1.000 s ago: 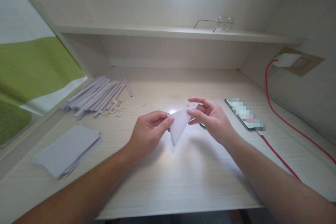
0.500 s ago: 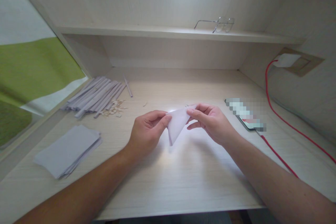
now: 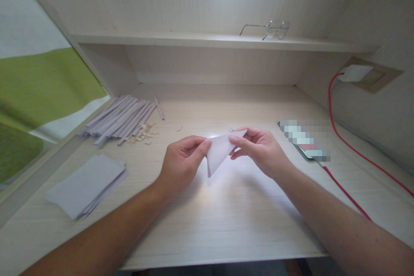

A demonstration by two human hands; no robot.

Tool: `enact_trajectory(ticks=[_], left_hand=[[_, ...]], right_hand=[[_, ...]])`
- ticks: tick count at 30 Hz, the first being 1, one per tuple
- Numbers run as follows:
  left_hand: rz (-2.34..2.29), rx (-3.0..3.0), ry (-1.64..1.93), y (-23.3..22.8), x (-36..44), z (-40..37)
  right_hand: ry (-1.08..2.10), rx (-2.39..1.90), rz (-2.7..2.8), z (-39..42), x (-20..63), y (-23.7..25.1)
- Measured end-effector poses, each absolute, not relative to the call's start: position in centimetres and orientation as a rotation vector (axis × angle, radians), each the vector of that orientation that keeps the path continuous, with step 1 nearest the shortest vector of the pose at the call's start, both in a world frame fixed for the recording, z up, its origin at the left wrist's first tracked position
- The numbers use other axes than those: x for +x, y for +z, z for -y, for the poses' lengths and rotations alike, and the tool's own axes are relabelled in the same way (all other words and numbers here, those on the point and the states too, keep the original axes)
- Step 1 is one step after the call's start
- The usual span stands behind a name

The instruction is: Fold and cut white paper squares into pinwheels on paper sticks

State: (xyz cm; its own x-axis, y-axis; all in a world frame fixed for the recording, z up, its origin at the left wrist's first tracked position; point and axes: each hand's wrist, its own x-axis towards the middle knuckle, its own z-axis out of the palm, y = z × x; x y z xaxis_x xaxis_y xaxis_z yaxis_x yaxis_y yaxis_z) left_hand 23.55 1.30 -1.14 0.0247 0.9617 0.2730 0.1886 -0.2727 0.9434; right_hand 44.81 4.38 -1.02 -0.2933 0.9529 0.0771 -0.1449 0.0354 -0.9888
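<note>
- the left hand (image 3: 183, 161) pinches the left corner of a folded white paper (image 3: 219, 150) between thumb and curled fingers, closed on it.
- the right hand (image 3: 260, 148) grips the paper's upper right corner, thumb and forefinger pressed together on it, the other fingers loosely bent beneath.
- the paper is a triangle, its point hanging down, held just above the middle of the desk (image 3: 226, 215) between the two hands.
- a stack of flat paper sheets (image 3: 86, 185) lies well apart to the left, near the desk's front edge.
- a bundle of rolled paper sticks (image 3: 121, 118) lies farther back on the left, with small shavings (image 3: 140, 133) just beside it.
- a phone (image 3: 305, 142) lies to the right of the right hand, with a red cable (image 3: 347, 148) running to a wall charger (image 3: 355, 73).
- eyeglasses (image 3: 270, 30) rest on the shelf (image 3: 194, 39) above.
</note>
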Motion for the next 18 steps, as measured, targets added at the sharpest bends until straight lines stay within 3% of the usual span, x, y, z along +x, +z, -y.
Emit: enact_trajectory(ticks=[18], left_hand=[[-1.175, 1.521, 1.335, -1.66, 23.44, -1.32]], right_hand=[[1.389, -0.943, 1.338, -4.43, 44.74, -0.89]])
